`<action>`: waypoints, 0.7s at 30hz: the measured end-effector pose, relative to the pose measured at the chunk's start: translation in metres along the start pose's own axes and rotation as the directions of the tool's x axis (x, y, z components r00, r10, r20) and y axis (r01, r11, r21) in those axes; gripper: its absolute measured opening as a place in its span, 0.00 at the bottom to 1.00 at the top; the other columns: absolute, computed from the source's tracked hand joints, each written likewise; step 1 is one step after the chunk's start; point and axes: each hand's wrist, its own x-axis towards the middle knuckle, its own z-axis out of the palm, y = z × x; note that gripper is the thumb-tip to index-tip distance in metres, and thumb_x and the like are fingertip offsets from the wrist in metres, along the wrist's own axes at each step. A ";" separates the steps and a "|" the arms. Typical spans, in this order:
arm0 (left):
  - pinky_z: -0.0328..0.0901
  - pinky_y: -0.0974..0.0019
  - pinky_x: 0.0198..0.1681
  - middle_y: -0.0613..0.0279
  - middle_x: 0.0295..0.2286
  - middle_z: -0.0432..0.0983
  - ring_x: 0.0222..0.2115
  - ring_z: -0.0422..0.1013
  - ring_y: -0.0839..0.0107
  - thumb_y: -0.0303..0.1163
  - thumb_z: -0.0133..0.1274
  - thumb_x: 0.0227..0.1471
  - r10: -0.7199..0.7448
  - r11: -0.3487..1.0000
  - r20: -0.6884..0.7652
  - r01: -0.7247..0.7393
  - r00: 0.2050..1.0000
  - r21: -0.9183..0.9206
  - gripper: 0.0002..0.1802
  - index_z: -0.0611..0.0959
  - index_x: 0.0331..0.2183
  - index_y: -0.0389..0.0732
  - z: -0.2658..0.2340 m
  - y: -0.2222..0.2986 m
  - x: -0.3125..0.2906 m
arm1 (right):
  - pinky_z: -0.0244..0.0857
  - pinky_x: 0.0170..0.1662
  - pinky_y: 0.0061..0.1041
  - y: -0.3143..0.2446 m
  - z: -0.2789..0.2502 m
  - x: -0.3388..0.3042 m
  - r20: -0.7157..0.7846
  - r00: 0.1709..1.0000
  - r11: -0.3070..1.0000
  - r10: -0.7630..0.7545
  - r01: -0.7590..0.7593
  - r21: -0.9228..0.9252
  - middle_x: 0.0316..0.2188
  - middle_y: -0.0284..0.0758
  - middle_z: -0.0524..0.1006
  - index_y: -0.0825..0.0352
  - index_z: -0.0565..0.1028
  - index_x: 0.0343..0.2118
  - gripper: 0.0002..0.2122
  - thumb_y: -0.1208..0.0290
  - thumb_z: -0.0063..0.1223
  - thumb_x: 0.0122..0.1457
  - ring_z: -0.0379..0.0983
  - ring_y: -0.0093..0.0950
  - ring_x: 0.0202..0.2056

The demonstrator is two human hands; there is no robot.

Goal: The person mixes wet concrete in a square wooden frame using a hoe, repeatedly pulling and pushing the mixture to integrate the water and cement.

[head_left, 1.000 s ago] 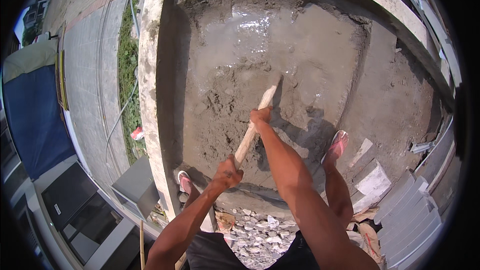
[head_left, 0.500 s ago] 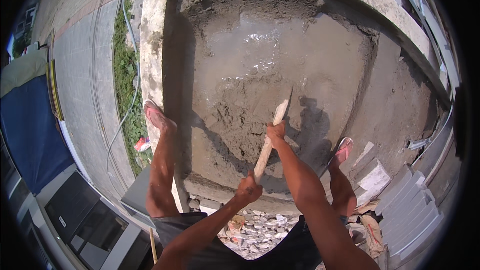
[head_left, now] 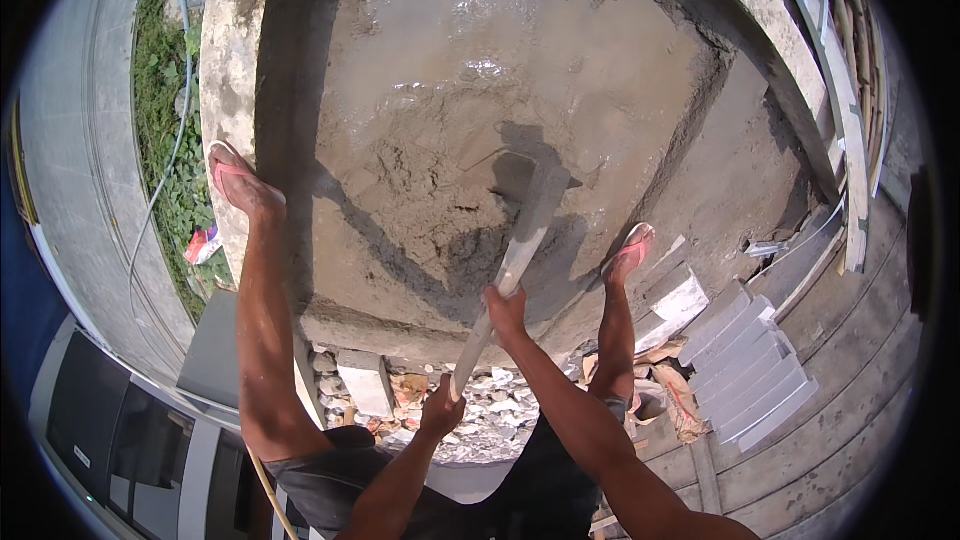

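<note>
Both my hands grip a long wooden-handled hoe (head_left: pixel 520 250). My left hand (head_left: pixel 441 410) is closed round the lower end of the handle, near my body. My right hand (head_left: pixel 504 311) wraps the handle farther up. The hoe's far end is coated in grey mud, and its dark blade sits at or just above the wet mortar (head_left: pixel 390 180); I cannot tell if it touches. Ahead, the mortar is lumpy in the middle, with a shiny watery pool (head_left: pixel 480 40) beyond it. Shadows of me and the hoe fall across the mix.
My left foot in a pink-strapped sandal (head_left: pixel 235 176) stands on a pale concrete wall (head_left: pixel 232 20); my right foot (head_left: pixel 630 250) is at the pit's right edge. Broken rubble (head_left: pixel 490 420) lies below me. Grey stacked panels (head_left: pixel 750 365) are at right, a hose (head_left: pixel 178 140) at left.
Both hands have drawn back toward me with the hoe, and its muddy head now shows clearly. The whole view has shifted, with the pit appearing farther left and higher.
</note>
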 end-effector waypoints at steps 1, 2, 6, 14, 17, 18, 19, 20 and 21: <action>0.69 0.41 0.31 0.38 0.25 0.77 0.29 0.75 0.37 0.32 0.55 0.47 -0.012 1.000 -0.010 0.012 1.000 -0.016 0.24 0.66 0.46 0.42 -0.007 -0.007 -0.003 | 0.67 0.23 0.26 -0.010 0.010 -0.018 0.015 1.000 0.999 0.011 -0.012 0.046 0.22 0.33 0.71 0.70 0.65 0.43 0.13 0.79 0.52 0.55 0.70 0.23 0.19; 0.69 0.41 0.31 0.38 0.25 0.77 0.29 0.75 0.37 0.32 0.55 0.47 -0.005 0.999 -0.017 0.005 1.000 -0.035 0.24 0.66 0.46 0.42 -0.012 -0.005 0.001 | 0.68 0.24 0.26 -0.024 0.017 -0.030 0.029 0.999 0.996 0.017 -0.019 0.088 0.23 0.33 0.71 0.70 0.65 0.42 0.13 0.79 0.52 0.55 0.71 0.23 0.21; 0.70 0.43 0.34 0.37 0.27 0.78 0.31 0.75 0.38 0.34 0.56 0.45 -0.060 0.997 -0.125 0.065 0.990 0.032 0.22 0.71 0.43 0.41 -0.074 0.054 0.064 | 0.70 0.25 0.28 -0.097 0.063 -0.003 0.090 0.974 0.969 -0.210 0.195 0.154 0.25 0.34 0.72 0.69 0.66 0.41 0.12 0.80 0.53 0.55 0.72 0.25 0.21; 0.68 0.46 0.38 0.32 0.29 0.77 0.34 0.75 0.37 0.30 0.52 0.42 0.259 0.931 -0.459 -0.346 0.850 -0.114 0.20 0.79 0.40 0.33 -0.313 0.199 0.231 | 0.67 0.19 0.28 -0.380 0.268 0.081 0.166 0.695 0.712 -0.700 0.660 0.241 0.25 0.39 0.70 0.75 0.58 0.49 0.21 0.78 0.50 0.55 0.68 0.27 0.17; 0.68 0.46 0.37 0.32 0.28 0.77 0.34 0.75 0.36 0.31 0.51 0.41 0.329 0.931 -0.484 -0.365 0.811 0.021 0.21 0.79 0.40 0.31 -0.400 0.228 0.261 | 0.70 0.19 0.31 -0.443 0.347 0.108 0.051 0.620 0.620 -0.783 0.770 0.153 0.26 0.47 0.73 0.81 0.56 0.49 0.23 0.75 0.51 0.56 0.73 0.30 0.19; 0.67 0.49 0.36 0.34 0.26 0.76 0.31 0.75 0.40 0.32 0.52 0.41 0.294 0.945 -0.478 -0.328 0.828 0.014 0.20 0.79 0.38 0.30 -0.424 0.228 0.267 | 0.72 0.20 0.32 -0.449 0.372 0.110 0.075 0.663 0.666 -0.745 0.734 0.132 0.28 0.49 0.74 0.82 0.56 0.50 0.23 0.76 0.51 0.55 0.74 0.32 0.19; 0.67 0.51 0.35 0.36 0.24 0.76 0.28 0.76 0.43 0.34 0.53 0.41 0.264 0.954 -0.468 -0.299 0.843 0.000 0.20 0.79 0.37 0.30 -0.438 0.226 0.273 | 0.70 0.19 0.34 -0.450 0.391 0.118 0.031 0.649 0.650 -0.760 0.757 0.066 0.23 0.46 0.73 0.83 0.62 0.41 0.17 0.75 0.52 0.55 0.72 0.32 0.18; 0.68 0.52 0.35 0.36 0.25 0.76 0.30 0.77 0.43 0.34 0.53 0.42 0.263 0.953 -0.472 -0.303 0.841 -0.009 0.20 0.79 0.36 0.29 -0.445 0.219 0.275 | 0.70 0.19 0.34 -0.447 0.405 0.125 0.056 0.699 0.701 -0.713 0.713 0.027 0.23 0.46 0.73 0.84 0.63 0.40 0.17 0.75 0.52 0.55 0.72 0.31 0.18; 0.68 0.52 0.35 0.36 0.25 0.76 0.30 0.77 0.43 0.34 0.53 0.42 0.261 0.952 -0.470 -0.306 0.843 -0.020 0.20 0.79 0.36 0.29 -0.442 0.209 0.279 | 0.70 0.19 0.33 -0.439 0.416 0.136 0.080 0.751 0.752 -0.656 0.659 -0.018 0.23 0.46 0.73 0.84 0.64 0.39 0.16 0.75 0.52 0.55 0.72 0.31 0.18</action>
